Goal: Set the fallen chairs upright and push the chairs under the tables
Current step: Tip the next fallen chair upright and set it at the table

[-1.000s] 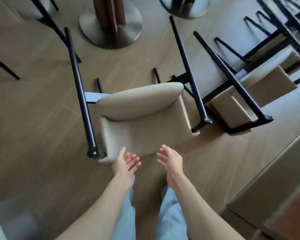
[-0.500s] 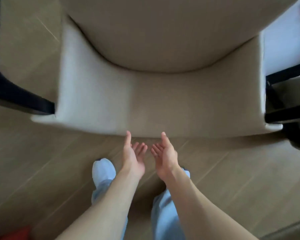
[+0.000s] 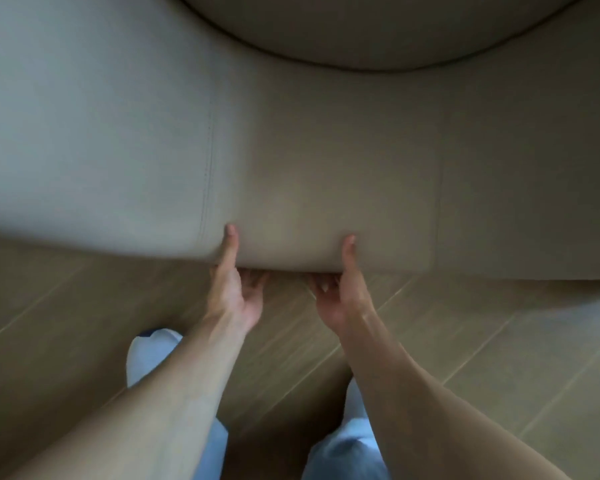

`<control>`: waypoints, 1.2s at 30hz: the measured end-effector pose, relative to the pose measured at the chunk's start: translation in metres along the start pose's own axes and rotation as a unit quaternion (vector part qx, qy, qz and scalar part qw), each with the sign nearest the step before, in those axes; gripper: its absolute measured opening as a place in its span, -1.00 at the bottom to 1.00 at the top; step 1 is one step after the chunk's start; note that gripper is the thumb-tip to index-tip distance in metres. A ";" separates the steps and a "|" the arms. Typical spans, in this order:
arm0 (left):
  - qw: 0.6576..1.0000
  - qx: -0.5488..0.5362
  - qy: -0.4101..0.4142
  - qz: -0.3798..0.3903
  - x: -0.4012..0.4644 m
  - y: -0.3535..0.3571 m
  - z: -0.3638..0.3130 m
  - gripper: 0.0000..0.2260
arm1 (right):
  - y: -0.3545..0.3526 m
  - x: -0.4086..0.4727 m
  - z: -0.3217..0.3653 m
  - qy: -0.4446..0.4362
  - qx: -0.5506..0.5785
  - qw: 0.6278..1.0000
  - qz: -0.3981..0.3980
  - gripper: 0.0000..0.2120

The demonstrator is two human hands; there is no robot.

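**Q:** What has just changed, and what does it mean for your task?

**A:** Half a second ago your hands hung open, palms up, just short of the fallen chair. Now your left hand and right hand both grip the near edge of its beige backrest: each thumb lies on the upper face, and the fingers curl underneath, mostly hidden. The chair lies on the wooden floor directly in front of you, filling the upper half of the view. You appear to be at the grasp that precedes the lift; the chair is not yet upright.

**Q:** What else surrounds you, and what stands in the way?

**A:** Your pale shoe and light-blue trouser legs stand just behind the edge you hold. No tabletop or other chair shows at this close range, so you cannot judge clearance from here. Mind your feet as the legs swing down.
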State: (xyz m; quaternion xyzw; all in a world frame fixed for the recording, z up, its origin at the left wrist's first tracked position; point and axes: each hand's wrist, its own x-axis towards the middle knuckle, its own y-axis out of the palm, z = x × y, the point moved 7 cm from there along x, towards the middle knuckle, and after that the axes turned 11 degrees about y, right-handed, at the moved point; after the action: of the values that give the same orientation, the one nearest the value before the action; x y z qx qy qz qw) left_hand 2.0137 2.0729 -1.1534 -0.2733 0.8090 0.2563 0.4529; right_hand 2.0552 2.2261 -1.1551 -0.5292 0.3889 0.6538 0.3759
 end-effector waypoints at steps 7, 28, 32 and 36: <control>0.998 -0.068 -0.003 -0.006 0.003 0.001 -0.007 -0.29 | 0.000 0.005 0.003 0.012 0.085 0.996 0.028 -0.38; 0.981 0.091 -0.008 -0.170 -0.451 0.022 -0.191 -0.19 | -0.024 -0.473 0.053 0.048 -0.107 0.967 -0.224 -0.04; 0.981 0.100 -0.011 -0.167 -0.487 0.076 -0.232 -0.19 | 0.016 -0.518 0.104 0.028 -0.166 0.956 -0.238 -0.03; 0.985 0.091 0.010 -0.149 -0.489 0.145 -0.274 -0.17 | 0.079 -0.537 0.157 0.008 -0.242 0.945 -0.218 -0.07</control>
State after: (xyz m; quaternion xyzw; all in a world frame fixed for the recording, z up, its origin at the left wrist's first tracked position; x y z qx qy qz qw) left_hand 1.9692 2.0982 -0.5770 -0.3509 0.7836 0.1086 0.5010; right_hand 2.0057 2.2925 -0.5960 -0.6813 0.0972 0.6261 0.3666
